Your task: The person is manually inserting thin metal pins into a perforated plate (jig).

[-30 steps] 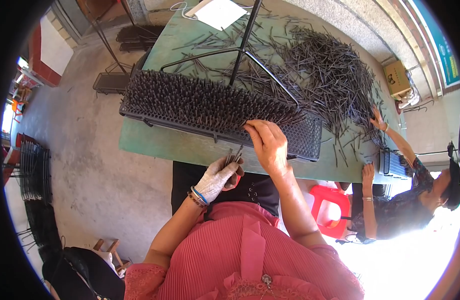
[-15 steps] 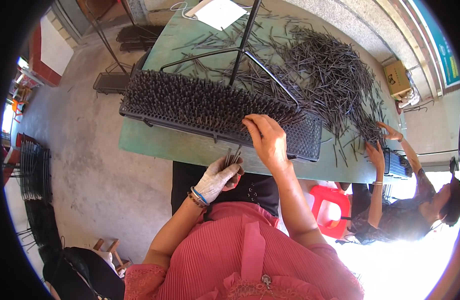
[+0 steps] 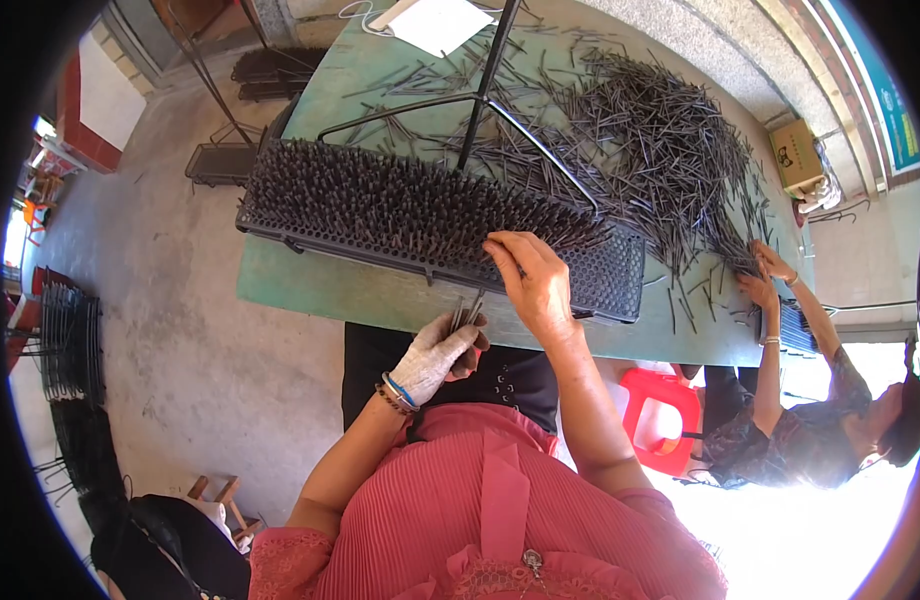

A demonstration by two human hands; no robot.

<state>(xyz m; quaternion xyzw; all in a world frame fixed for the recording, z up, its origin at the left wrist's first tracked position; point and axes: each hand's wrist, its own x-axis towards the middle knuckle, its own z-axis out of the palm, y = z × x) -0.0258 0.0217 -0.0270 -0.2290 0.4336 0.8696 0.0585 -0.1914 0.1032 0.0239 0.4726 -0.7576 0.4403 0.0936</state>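
A long black perforated rack [image 3: 608,276] lies across the near edge of the green table, with thin dark rods [image 3: 380,200] standing packed in its holes. Bare holes show at its right end. My left hand [image 3: 438,352], in a whitish glove, is closed around a small bunch of thin dark rods [image 3: 466,312] just below the rack's front edge. My bare right hand [image 3: 532,280] reaches over that edge, thumb and fingers pinched at the standing rods; what lies between the fingertips is hidden.
A large heap of loose rods [image 3: 670,140] covers the right of the green table [image 3: 320,290]. A black handle frame [image 3: 480,98] rises behind the rack. At right, a co-worker's hands [image 3: 765,275] are at another rack [image 3: 795,325], near a red stool [image 3: 635,400]. More racks [image 3: 220,165] stand at left.
My two hands and the rack have barely moved. The co-worker's hands have come closer together by the heap's near end.
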